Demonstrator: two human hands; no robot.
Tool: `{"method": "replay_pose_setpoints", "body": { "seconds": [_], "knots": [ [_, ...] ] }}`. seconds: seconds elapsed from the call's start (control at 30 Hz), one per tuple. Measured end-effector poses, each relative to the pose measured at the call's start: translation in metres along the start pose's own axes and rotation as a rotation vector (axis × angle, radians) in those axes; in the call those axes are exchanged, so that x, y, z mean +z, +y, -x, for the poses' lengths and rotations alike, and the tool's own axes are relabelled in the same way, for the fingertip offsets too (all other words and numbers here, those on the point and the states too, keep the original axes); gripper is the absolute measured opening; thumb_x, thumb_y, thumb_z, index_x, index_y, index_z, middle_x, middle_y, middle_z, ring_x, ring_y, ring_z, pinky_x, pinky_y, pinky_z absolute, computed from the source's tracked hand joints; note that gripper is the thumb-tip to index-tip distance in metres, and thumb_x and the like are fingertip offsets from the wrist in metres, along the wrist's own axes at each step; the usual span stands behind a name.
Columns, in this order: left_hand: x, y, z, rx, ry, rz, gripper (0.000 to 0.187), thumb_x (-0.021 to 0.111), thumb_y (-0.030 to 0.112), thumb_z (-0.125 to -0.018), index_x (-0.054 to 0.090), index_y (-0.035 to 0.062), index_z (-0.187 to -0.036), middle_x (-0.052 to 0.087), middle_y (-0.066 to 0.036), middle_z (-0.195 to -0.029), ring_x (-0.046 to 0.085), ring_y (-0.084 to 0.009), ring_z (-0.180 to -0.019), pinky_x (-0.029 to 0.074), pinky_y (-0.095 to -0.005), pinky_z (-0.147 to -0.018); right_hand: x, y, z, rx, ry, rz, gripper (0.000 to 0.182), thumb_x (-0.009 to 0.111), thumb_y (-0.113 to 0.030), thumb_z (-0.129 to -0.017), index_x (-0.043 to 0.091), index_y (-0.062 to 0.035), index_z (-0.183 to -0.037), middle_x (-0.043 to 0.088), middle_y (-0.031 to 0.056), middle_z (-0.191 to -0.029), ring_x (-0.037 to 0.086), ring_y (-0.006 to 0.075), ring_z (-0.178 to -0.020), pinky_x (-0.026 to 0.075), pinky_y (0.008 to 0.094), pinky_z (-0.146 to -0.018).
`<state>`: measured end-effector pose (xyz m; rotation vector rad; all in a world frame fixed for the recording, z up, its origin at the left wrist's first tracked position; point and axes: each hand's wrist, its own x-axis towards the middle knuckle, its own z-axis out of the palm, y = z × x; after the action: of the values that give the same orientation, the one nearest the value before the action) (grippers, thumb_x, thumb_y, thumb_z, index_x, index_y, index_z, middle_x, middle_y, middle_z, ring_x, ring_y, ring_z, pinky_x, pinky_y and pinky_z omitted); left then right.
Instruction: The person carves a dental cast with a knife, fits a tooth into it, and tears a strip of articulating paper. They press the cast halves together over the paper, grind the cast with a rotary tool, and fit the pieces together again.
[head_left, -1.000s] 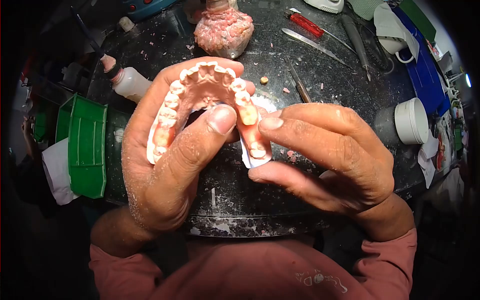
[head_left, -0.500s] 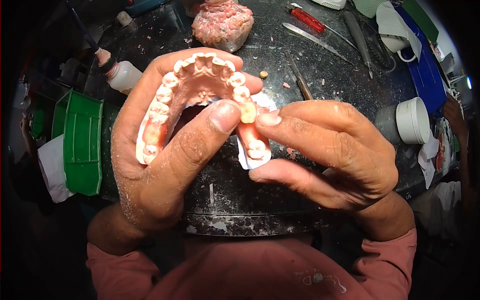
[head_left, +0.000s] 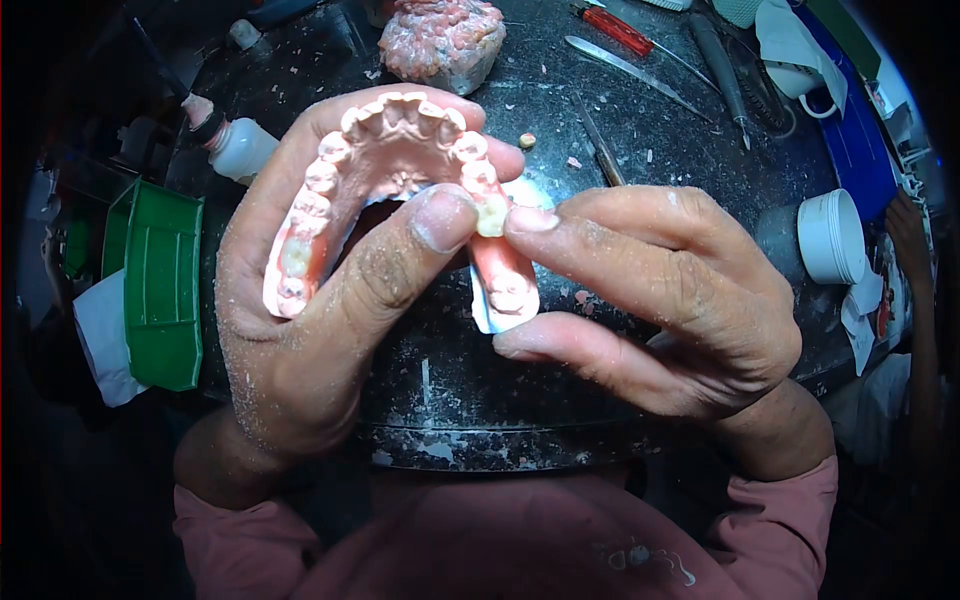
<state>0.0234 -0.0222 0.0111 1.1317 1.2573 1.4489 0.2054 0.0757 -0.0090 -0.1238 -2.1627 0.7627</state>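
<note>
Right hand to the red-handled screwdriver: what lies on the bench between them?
In the head view, a slim silver blade and, nearer the right hand, a brown-handled tool.

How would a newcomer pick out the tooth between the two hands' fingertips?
Start at the horseshoe-shaped dental model in the left hand. On its picture-right arm, look between the left thumb tip and the right hand's index fingertip. The tooth there is pale yellowish, unlike the pinkish-white teeth just above it in the picture.
</note>
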Motion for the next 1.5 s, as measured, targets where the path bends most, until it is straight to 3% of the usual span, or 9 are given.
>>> {"method": "replay_pose_setpoints", "body": {
  "seconds": [0.37,0.43,0.53,0.63,1.5],
  "knots": [
    [0.003,-0.004,0.001,0.065,-0.048,-0.059,0.04,0.05,0.007,-0.096,0.04,-0.0061,-0.132,0.059,-0.021,-0.119,0.063,-0.0184,-0.105,0.054,-0.0246,-0.088,0.002,0.006,0.001,-0.029,0.007,-0.041,0.055,0.087,-0.01,-0.063,0.067,0.0043,-0.111,0.066,0.0138,-0.1,0.064,0.0189,-0.086,0.053,0.0259,-0.07],
    [0.02,-0.016,0.008,0.17,0.176,0.08,0.039,0.05,0.008,-0.096,0.04,-0.0061,-0.131,0.058,-0.021,-0.118,0.063,-0.0183,-0.104,0.054,-0.0242,-0.087,0.003,0.009,0.001,-0.039,0.004,-0.055,0.055,0.087,-0.011,-0.063,0.067,0.0045,-0.111,0.066,0.0138,-0.1,0.064,0.0188,-0.086,0.053,0.0257,-0.07],
    [0.019,-0.017,0.007,0.19,0.13,0.158,0.04,0.051,0.009,-0.096,0.04,-0.0062,-0.131,0.058,-0.02,-0.118,0.063,-0.0183,-0.104,0.054,-0.0242,-0.087,0.003,0.011,0.001,-0.06,0.002,-0.08,0.055,0.087,-0.011,-0.062,0.067,0.0049,-0.111,0.065,0.0138,-0.101,0.063,0.0184,-0.085,0.052,0.0253,-0.069],
    [-0.003,-0.008,0.004,0.044,0.064,0.042,0.04,0.052,0.009,-0.096,0.04,-0.0062,-0.131,0.058,-0.02,-0.117,0.063,-0.0183,-0.103,0.055,-0.0239,-0.086,0.002,0.014,0.0,-0.089,-0.005,-0.097,0.055,0.087,-0.011,-0.062,0.067,0.0053,-0.111,0.064,0.0139,-0.101,0.063,0.0179,-0.084,0.052,0.0249,-0.067],
    [-0.006,-0.01,0.001,0.016,0.036,0.058,0.04,0.054,0.01,-0.096,0.041,-0.0053,-0.13,0.057,-0.019,-0.116,0.063,-0.0171,-0.102,0.055,-0.0212,-0.083,0.002,0.013,-0.001,-0.05,-0.011,-0.131,0.049,0.086,-0.009,-0.064,0.068,0.0046,-0.108,0.065,0.014,-0.101,0.063,0.0169,-0.083,0.05,0.0232,-0.064]
  ]
}}
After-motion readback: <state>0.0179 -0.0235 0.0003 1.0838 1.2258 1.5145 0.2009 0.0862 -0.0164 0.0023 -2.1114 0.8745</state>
